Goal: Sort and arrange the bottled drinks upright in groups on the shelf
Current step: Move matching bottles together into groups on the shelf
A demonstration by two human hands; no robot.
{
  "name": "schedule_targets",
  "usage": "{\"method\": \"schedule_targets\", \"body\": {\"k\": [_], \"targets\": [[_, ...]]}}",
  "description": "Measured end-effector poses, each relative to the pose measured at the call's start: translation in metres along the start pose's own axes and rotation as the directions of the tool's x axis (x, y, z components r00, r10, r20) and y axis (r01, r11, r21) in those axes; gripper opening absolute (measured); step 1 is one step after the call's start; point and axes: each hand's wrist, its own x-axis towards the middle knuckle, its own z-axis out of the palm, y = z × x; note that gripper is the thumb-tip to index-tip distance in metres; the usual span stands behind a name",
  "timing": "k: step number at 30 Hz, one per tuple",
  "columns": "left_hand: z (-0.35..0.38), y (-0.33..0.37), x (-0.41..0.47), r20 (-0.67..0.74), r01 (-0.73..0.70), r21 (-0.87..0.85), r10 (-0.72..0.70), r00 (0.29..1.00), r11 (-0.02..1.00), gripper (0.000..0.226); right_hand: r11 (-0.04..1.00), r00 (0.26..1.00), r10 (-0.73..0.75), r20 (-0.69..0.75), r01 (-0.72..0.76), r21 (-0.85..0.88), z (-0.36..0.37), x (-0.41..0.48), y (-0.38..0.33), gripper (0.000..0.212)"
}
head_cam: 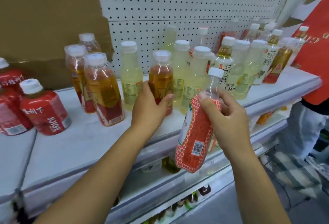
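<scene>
From the head camera, the left hand (149, 104) has its fingers and thumb curled round an amber tea bottle (161, 76), which stands upright on the white shelf (80, 134) in front of the pegboard back (178, 1).

Right of that amber tea bottle and nearer the camera, the right hand (227, 117) pinches the clear shoulder of an orange-patterned bottle (193, 134). It is held in the air off the shelf's front edge, tilted with its white cap leaning right.

Just left of the amber tea bottle stands a pale yellow bottle (130, 76). Further left is a pair of amber bottles (102, 90) wrapped together, with more behind them. Well to its left, red juice bottles (44, 108) stand at the shelf's end.

Just right of it and behind is a cluster of pale yellow bottles (185, 67), then white-labelled tea bottles (225, 63), all upright.

Far to its right, a person in a red vest (316, 54) stands beside the shelf.
</scene>
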Motion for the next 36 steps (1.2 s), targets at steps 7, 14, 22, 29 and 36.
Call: {"method": "schedule_targets", "body": {"k": [7,14,22,29,36], "targets": [[-0.028,0.001,-0.068,-0.204,0.12,0.042,-0.109,0.973,0.992,0.052,0.999,0.95,-0.039,0.308,0.031,0.03,0.0,0.035,0.014,0.025],[-0.071,-0.017,-0.104,-0.561,0.279,0.108,-0.174,0.809,0.954,0.053,0.993,0.842,-0.099,0.53,0.052,0.104,0.033,0.04,0.022,0.041],[-0.083,-0.019,-0.121,-0.793,0.328,0.065,-0.15,0.59,0.942,0.065,0.987,0.733,-0.105,0.673,-0.006,0.161,0.04,0.037,0.018,0.02],[-0.039,0.022,-0.128,-0.135,0.217,-0.223,-0.251,0.959,0.95,0.05,0.988,0.669,-0.097,0.737,-0.028,0.155,0.055,0.047,-0.006,0.017],[-0.028,0.01,-0.118,-0.315,0.078,-0.456,-0.242,0.918,0.887,0.043,0.997,0.828,-0.056,0.559,0.08,-0.019,0.093,0.088,0.01,0.041]]}}
